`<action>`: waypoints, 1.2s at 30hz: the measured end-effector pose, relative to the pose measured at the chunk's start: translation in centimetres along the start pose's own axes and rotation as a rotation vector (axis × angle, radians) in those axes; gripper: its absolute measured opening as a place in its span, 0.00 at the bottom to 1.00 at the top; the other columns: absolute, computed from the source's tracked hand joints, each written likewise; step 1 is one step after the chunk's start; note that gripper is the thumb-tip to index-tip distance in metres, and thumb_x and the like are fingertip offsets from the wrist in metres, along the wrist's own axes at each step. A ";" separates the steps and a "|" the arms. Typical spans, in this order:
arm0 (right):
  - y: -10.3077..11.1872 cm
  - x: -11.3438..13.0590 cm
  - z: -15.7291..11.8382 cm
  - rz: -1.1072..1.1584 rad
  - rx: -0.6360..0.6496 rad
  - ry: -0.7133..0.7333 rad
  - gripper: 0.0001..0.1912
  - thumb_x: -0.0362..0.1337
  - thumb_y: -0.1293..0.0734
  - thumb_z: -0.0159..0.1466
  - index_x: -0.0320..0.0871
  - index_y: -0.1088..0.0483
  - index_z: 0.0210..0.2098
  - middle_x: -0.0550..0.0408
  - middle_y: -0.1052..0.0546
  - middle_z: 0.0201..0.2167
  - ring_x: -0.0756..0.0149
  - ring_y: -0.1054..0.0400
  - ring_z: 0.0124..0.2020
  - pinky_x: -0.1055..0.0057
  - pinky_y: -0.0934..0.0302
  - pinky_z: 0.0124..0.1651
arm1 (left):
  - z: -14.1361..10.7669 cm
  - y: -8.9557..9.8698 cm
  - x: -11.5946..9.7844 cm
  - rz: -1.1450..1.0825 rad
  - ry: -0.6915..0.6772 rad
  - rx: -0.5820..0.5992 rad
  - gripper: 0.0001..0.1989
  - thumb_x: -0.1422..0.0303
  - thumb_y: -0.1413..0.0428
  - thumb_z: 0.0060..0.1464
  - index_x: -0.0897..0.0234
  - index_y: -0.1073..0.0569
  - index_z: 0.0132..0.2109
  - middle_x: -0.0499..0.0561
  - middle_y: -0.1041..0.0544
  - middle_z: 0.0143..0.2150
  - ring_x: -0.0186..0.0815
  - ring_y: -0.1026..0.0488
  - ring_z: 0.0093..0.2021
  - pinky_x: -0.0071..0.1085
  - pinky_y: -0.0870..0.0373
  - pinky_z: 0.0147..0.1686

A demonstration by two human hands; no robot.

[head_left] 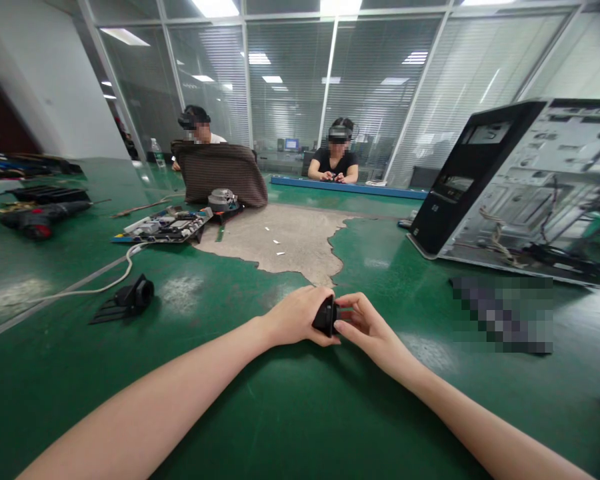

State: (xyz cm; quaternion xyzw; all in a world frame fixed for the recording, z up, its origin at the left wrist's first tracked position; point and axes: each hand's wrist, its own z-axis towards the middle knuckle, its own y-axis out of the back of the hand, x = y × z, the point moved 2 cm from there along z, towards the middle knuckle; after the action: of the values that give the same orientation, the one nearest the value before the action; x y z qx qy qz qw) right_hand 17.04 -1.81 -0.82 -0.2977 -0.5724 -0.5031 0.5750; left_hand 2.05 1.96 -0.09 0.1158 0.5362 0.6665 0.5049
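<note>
Between my two hands, low over the green table, is a small black plastic part with a flat rim on its right side. My left hand wraps round it from the left and hides much of it, so its exact kind does not show. The thumb and fingers of my right hand close on its right edge. Off to the left lies another black plastic piece, with a round ring and a flat slotted base.
A circuit board and a brown cloth-covered object stand back left. An opened computer case is at right, near a blurred dark strip. A power drill and a pale cable lie left. Two people sit across.
</note>
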 end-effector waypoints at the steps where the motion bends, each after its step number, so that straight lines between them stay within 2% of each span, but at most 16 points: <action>1: 0.0 0.0 0.0 -0.009 -0.004 -0.010 0.11 0.38 0.38 0.58 0.46 0.43 0.40 0.55 0.34 0.38 0.67 0.36 0.40 0.67 0.40 0.43 | 0.0 0.0 0.0 0.001 0.002 0.001 0.26 0.56 0.41 0.38 0.64 0.39 0.42 0.52 0.31 0.37 0.40 0.33 0.37 0.33 0.37 0.36; 4: -0.1 0.2 0.0 -0.009 0.032 -0.028 0.12 0.37 0.38 0.58 0.46 0.44 0.41 0.54 0.33 0.38 0.67 0.36 0.39 0.65 0.40 0.43 | -0.1 -0.1 0.1 0.001 -0.002 -0.004 0.26 0.56 0.41 0.37 0.64 0.39 0.42 0.52 0.31 0.37 0.40 0.33 0.37 0.33 0.37 0.36; 10: -0.2 0.2 -0.2 0.005 0.025 0.075 0.10 0.36 0.38 0.58 0.46 0.43 0.38 0.56 0.35 0.38 0.67 0.37 0.42 0.67 0.41 0.45 | -0.1 -0.1 0.1 0.015 -0.019 -0.011 0.27 0.58 0.40 0.37 0.64 0.40 0.43 0.52 0.31 0.37 0.40 0.33 0.37 0.32 0.37 0.36; 14: -0.2 0.0 -0.1 0.019 -0.008 0.046 0.06 0.38 0.39 0.59 0.46 0.42 0.36 0.57 0.35 0.35 0.68 0.36 0.40 0.69 0.40 0.41 | 0.0 0.0 0.1 0.021 -0.028 -0.020 0.27 0.56 0.41 0.37 0.64 0.40 0.41 0.51 0.31 0.36 0.39 0.33 0.35 0.31 0.38 0.33; 21: -0.1 0.4 0.0 -0.013 0.018 -0.057 0.12 0.39 0.38 0.58 0.45 0.43 0.41 0.54 0.33 0.38 0.67 0.36 0.39 0.66 0.41 0.43 | 0.0 0.0 -0.1 0.033 -0.038 -0.024 0.25 0.56 0.41 0.38 0.64 0.39 0.40 0.51 0.31 0.36 0.39 0.33 0.35 0.31 0.38 0.34; 25: -0.2 0.6 -0.1 0.018 0.064 0.008 0.12 0.36 0.36 0.57 0.46 0.44 0.38 0.56 0.33 0.36 0.67 0.35 0.39 0.66 0.40 0.44 | 0.0 0.0 0.0 0.042 -0.030 -0.010 0.25 0.57 0.41 0.37 0.64 0.39 0.41 0.52 0.31 0.36 0.39 0.33 0.36 0.32 0.37 0.35; 28: -0.2 0.5 -0.2 0.028 0.024 0.050 0.09 0.38 0.38 0.58 0.46 0.42 0.37 0.56 0.34 0.37 0.67 0.35 0.40 0.68 0.40 0.42 | 0.0 0.0 0.0 0.052 -0.036 -0.015 0.25 0.57 0.41 0.37 0.65 0.39 0.42 0.52 0.31 0.37 0.40 0.33 0.36 0.33 0.37 0.36; 33: -0.2 0.1 0.0 0.023 -0.004 0.001 0.08 0.40 0.39 0.59 0.46 0.43 0.37 0.57 0.33 0.34 0.68 0.35 0.38 0.68 0.39 0.40 | 0.0 0.0 0.0 0.065 -0.055 -0.020 0.26 0.55 0.42 0.37 0.65 0.39 0.42 0.53 0.31 0.37 0.40 0.34 0.36 0.32 0.37 0.36; 36: -0.1 0.2 0.1 -0.011 -0.015 -0.038 0.11 0.40 0.38 0.58 0.45 0.43 0.39 0.55 0.33 0.37 0.67 0.35 0.39 0.67 0.40 0.42 | 0.0 0.0 0.0 0.069 -0.048 -0.014 0.25 0.56 0.42 0.38 0.65 0.39 0.40 0.52 0.31 0.36 0.40 0.34 0.36 0.32 0.37 0.35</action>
State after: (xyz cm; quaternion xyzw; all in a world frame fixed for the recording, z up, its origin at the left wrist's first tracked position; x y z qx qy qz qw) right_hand 16.88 -1.77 -0.60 -0.3086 -0.5812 -0.5047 0.5588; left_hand 2.03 2.00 -0.10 0.1464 0.5150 0.6842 0.4952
